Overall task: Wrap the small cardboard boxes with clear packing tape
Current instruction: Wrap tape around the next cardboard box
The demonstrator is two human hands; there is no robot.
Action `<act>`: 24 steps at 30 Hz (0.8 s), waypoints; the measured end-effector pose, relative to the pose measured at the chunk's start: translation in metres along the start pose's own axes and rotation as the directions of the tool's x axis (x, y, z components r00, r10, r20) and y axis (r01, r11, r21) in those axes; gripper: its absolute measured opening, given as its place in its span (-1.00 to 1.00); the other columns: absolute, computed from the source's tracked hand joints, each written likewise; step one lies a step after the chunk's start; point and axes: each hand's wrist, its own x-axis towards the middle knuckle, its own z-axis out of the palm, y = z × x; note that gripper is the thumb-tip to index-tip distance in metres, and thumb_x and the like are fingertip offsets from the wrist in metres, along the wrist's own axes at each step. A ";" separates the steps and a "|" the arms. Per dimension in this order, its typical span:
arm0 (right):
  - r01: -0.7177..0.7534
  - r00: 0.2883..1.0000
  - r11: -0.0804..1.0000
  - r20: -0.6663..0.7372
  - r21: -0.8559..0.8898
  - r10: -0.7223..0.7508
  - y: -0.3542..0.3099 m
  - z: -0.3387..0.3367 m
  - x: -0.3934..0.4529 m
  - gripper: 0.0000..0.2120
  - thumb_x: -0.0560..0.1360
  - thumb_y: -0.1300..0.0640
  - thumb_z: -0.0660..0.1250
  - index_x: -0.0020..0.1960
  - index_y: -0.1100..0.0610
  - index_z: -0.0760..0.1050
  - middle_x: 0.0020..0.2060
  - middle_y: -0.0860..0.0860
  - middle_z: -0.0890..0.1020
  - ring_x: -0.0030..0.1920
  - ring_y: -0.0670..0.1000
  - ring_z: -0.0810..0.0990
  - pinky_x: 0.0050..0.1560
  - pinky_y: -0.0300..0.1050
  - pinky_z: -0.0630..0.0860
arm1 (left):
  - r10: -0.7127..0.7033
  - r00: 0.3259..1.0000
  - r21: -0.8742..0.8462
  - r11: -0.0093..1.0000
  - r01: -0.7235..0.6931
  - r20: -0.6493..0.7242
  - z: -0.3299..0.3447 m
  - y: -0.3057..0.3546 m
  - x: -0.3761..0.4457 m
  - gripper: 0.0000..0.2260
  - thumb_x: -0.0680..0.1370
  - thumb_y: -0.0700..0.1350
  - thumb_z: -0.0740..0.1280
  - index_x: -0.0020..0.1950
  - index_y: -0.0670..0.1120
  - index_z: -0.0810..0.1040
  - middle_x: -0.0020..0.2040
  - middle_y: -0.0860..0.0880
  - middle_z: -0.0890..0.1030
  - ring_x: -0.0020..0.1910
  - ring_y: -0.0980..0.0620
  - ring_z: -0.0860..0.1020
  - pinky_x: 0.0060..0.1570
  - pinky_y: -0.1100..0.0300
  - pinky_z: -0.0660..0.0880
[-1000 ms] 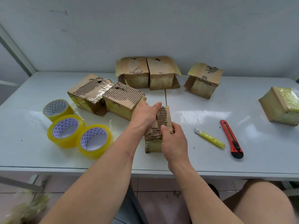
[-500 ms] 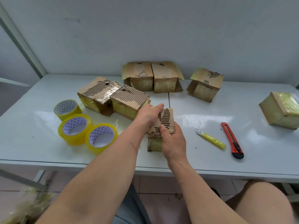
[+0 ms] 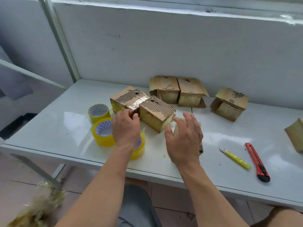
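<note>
Head view: the left hand (image 3: 126,128) hangs with fingers loosely curled, grasping nothing, above the yellow-edged rolls of clear packing tape (image 3: 102,131). The right hand (image 3: 184,138) is released, fingers spread. A small brown cardboard box (image 3: 199,145) sits directly beneath its palm, almost wholly hidden; whether the palm touches it cannot be told. A second small cardboard box with a stripped, corrugated top (image 3: 155,115) lies just beyond both hands, between them, on the white table (image 3: 213,128). Judged from its torn facing, the cardboard is light, fairly stiff and easily crushed at the corners. Take it by opposite side faces, not by the loose flaps. The tape film will likely cling and wrinkle.
</note>
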 end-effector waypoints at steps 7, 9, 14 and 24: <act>-0.001 0.999 0.999 0.050 0.050 -0.002 -0.018 0.018 -0.010 -0.66 0.59 -0.03 0.34 0.32 0.05 0.54 0.53 0.04 0.33 0.60 0.03 0.08 0.56 0.01 -0.05 | -0.281 0.932 0.465 0.873 0.148 0.230 -0.027 -0.053 0.027 -0.70 0.55 0.09 0.22 -0.14 -0.10 0.60 0.02 -0.11 0.64 0.21 -0.16 0.51 0.38 -0.04 0.29; -0.005 0.998 0.999 0.060 0.054 0.001 -0.018 0.018 -0.011 -0.68 0.59 -0.03 0.33 0.31 0.05 0.54 0.53 0.03 0.33 0.60 0.03 0.08 0.56 0.01 -0.05 | -0.272 0.930 0.468 0.874 0.132 0.246 -0.029 -0.048 0.028 -0.69 0.58 0.04 0.21 -0.30 -0.08 0.48 -0.22 -0.04 0.56 0.09 -0.12 0.55 0.43 -0.06 0.20; -0.032 0.994 0.997 0.109 0.073 0.024 -0.014 0.018 -0.009 -0.69 0.60 -0.02 0.32 0.31 0.04 0.53 0.51 0.02 0.36 0.59 0.03 0.10 0.57 0.04 -0.02 | -0.114 0.976 0.479 0.877 0.011 0.187 -0.030 -0.045 0.031 -0.75 0.65 -0.02 0.14 -0.13 -0.09 0.49 -0.08 -0.10 0.63 0.13 -0.15 0.57 0.51 -0.05 0.04; 0.014 0.992 0.954 0.115 0.300 -0.051 -0.024 0.003 0.000 -0.65 0.61 0.00 0.32 0.36 0.08 0.50 0.32 -0.05 0.50 0.39 -0.03 0.36 0.45 -0.05 0.24 | -0.005 0.981 0.040 0.999 -0.003 0.195 -0.062 0.045 -0.004 -0.70 0.68 0.07 0.20 -0.06 -0.08 0.60 -0.10 -0.09 0.63 0.02 -0.16 0.58 0.09 0.00 0.47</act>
